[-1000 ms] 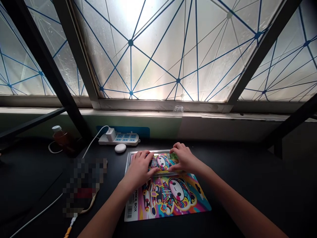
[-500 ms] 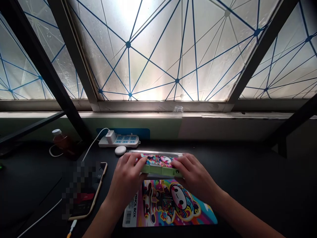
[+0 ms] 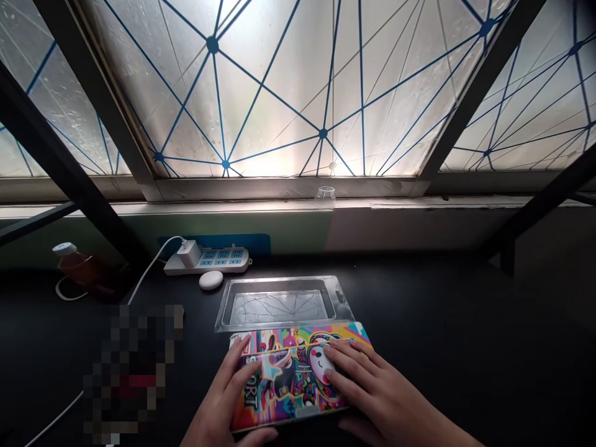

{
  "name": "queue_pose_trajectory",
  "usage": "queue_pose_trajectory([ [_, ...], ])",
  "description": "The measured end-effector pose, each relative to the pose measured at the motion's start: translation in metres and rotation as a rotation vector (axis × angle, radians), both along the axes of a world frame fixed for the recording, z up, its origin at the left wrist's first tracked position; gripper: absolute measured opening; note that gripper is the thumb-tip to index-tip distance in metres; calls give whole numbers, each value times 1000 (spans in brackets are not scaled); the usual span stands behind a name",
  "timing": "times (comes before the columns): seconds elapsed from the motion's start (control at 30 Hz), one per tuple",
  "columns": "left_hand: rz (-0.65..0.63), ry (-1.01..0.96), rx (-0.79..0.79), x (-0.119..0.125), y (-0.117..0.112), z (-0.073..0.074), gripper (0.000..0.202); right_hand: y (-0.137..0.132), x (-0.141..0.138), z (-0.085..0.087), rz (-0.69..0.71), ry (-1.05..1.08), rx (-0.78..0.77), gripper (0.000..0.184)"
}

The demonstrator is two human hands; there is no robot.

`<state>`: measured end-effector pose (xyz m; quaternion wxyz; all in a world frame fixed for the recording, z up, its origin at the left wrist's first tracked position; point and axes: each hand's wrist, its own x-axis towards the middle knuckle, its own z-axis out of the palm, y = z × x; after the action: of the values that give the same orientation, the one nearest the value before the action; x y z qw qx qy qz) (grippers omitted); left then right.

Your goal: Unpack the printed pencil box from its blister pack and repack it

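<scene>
Frosted window panes crossed by thin blue lines are glaring above us, and dark diagonal frame bars (image 3: 100,105) are cutting across them. On the sill, a small clear plastic cup (image 3: 325,194) is standing near the middle. Below it, we are looking down on a black desk (image 3: 447,310). Toward the back, a white power strip (image 3: 207,261) is lying against the wall with a white charger (image 3: 189,253) plugged into it, and a white cable (image 3: 149,273) is running from the charger down the left side. A small white oval object (image 3: 211,280) is sitting just in front of the strip. Farther left, a white-capped bottle of amber liquid (image 3: 77,264) is lying on its side or tilting; we cannot tell which. A pixelated patch (image 3: 133,372) is hiding whatever lies left of our hands.

Nearest to us, a colourful pencil box (image 3: 293,379) is lying flat, just below a clear plastic tray (image 3: 282,305). Our left hand (image 3: 218,397) is gripping the box's left end, fingers spread over the cover. Our right hand (image 3: 372,394) is pressing its spread fingers onto the right half, with the thumb curling under the near edge.
</scene>
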<state>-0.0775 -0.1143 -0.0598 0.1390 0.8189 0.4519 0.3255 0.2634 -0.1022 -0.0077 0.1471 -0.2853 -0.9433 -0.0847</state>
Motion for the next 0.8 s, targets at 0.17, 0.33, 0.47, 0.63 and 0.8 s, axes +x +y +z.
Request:
queue_pose_trajectory([
  [0.17, 127, -56, -173, 14, 3, 6, 107, 9, -22, 10, -70, 51, -72, 64],
  [0.33, 137, -23, -182, 34, 17, 12, 114, 29, -52, 4, -18, 63, 68, 38],
  [0.47, 125, -89, -179, 35, 17, 14, 117, 42, -53, 11, 42, 116, 115, 40],
  [0.63, 209, -248, -313, 28, 6, 12, 128, 60, -24, 27, -135, 308, 59, 29],
  [0.8, 270, -213, -383, 23, 6, 7, 127, 81, 10, 13, -437, 582, -90, 22],
])
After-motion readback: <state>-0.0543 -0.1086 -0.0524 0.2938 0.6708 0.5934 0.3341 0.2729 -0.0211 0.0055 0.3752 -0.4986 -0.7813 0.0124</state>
